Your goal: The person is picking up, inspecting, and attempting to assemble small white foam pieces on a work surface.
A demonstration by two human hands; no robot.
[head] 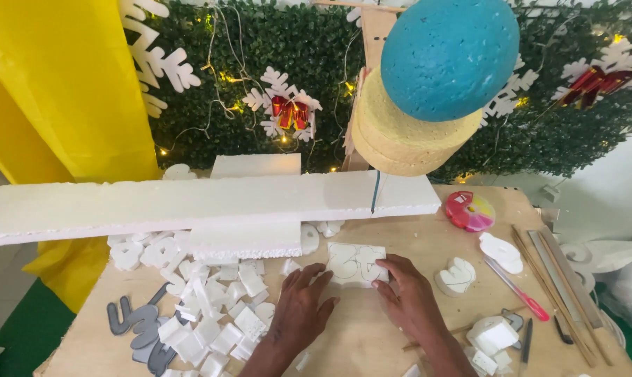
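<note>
Just ahead of both hands, the marked white foam piece [356, 264] lies flat on the tabletop [372, 335], long axis crosswise; right hand [408, 297] fingertips touch its edge, left hand [303, 307] rests spread beside it, holding nothing.

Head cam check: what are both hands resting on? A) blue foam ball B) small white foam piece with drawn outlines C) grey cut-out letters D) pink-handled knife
B: the left hand and right hand both touch the small white foam piece with outlines drawn on it, lying flat on the wooden table.

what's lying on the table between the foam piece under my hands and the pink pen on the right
A white foam cutout lies between the foam piece and the pink pen, seen in the head view.
</note>
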